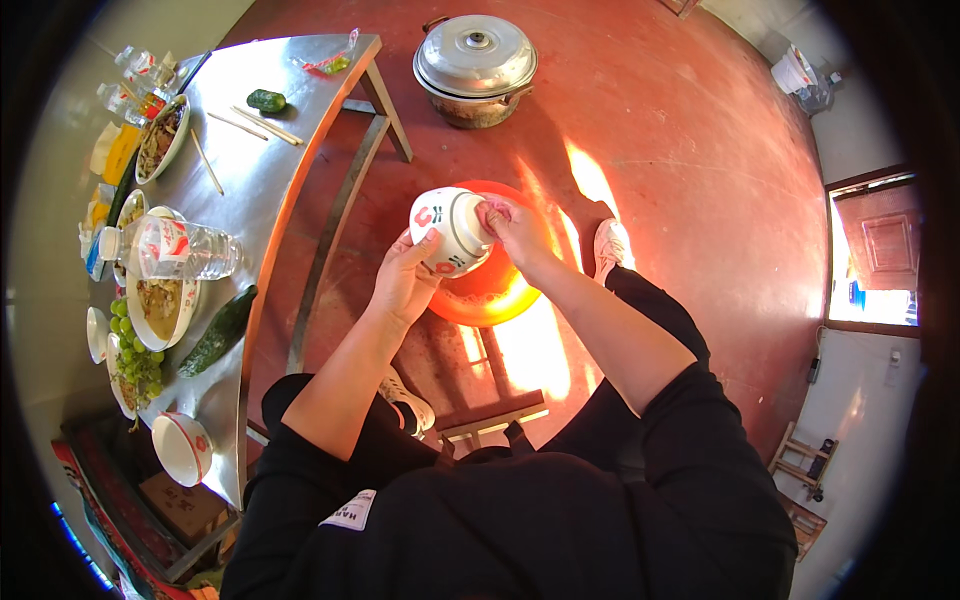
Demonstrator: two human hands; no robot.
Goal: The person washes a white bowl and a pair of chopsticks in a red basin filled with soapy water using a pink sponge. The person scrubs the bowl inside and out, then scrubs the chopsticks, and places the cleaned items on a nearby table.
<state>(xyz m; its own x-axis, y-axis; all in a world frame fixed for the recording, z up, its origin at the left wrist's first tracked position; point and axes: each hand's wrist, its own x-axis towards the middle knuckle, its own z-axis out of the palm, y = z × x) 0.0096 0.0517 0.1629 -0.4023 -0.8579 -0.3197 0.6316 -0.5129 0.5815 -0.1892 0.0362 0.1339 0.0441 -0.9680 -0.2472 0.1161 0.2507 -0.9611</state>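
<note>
A white bowl with red flowers and green leaves [452, 231] is tilted on its side over a red-orange plastic basin [491, 307]. My left hand [409, 277] grips the bowl by its side, thumb on the outer wall. At the bowl's foot, my right hand [510, 229] presses a pink cloth or scrubber [495, 208], mostly hidden by the fingers. Some foamy liquid shows in the basin, which stands on the red floor between my feet.
On the left, a metal-topped table [247, 172] holds dishes of food, a plastic bottle [187, 250], grapes [135, 352], cucumbers [217, 334], chopsticks [266, 125] and an empty bowl [181, 448]. A lidded aluminium pot [476, 64] stands on the floor beyond the basin.
</note>
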